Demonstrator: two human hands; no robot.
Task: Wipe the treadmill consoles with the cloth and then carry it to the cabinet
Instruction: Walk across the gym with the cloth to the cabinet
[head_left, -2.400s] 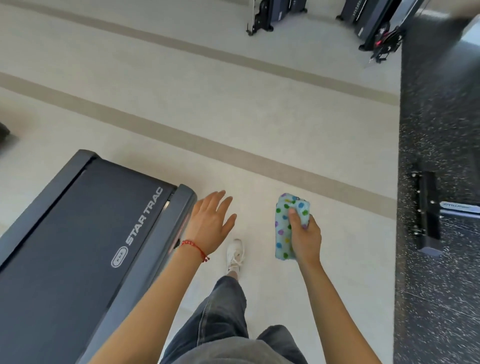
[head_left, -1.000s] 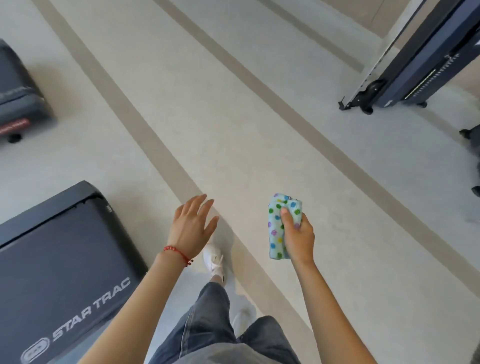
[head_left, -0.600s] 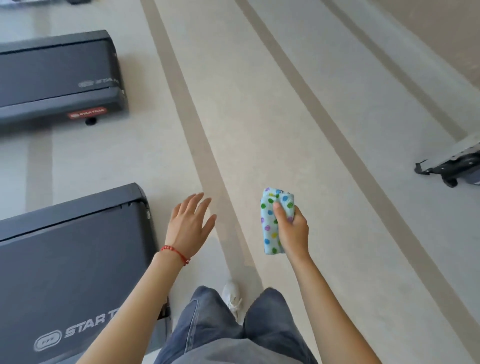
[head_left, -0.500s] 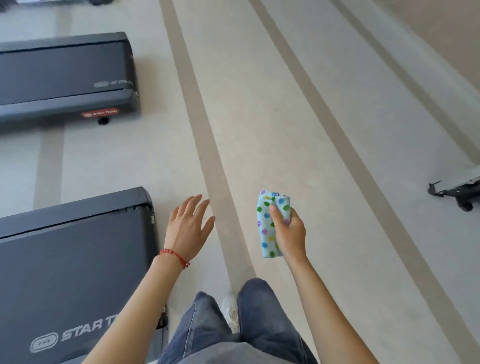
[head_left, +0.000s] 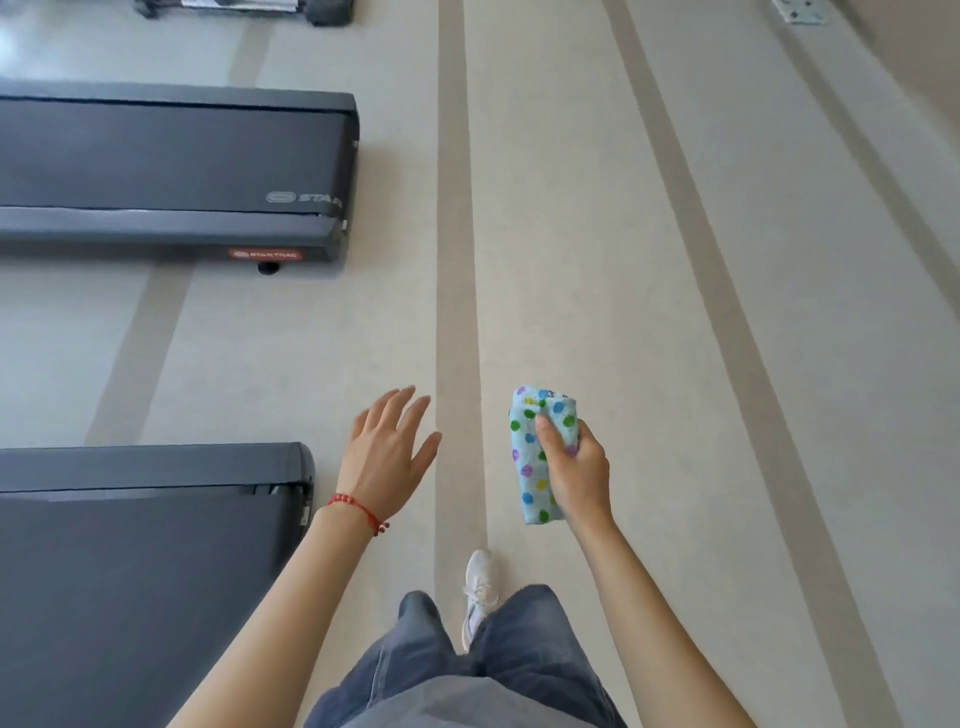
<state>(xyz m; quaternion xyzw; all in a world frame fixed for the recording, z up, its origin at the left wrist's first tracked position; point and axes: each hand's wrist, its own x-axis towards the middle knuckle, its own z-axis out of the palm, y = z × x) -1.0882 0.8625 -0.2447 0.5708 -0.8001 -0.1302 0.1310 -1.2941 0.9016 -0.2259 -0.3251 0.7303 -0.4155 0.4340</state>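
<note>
The folded cloth (head_left: 540, 454), pale blue with coloured dots, sits upright in the right hand (head_left: 574, 470), thumb pressed across its front and fingers wrapped behind, held in the air over the beige striped floor (head_left: 649, 260). At nine o'clock from it the left hand (head_left: 387, 457) is spread wide and empty, a red bracelet (head_left: 358, 509) on its wrist, just beside the end of the near treadmill (head_left: 145, 545). A second treadmill (head_left: 171, 171) lies at about eleven o'clock, well apart, and something dark at the top edge may be a third machine.
</note>
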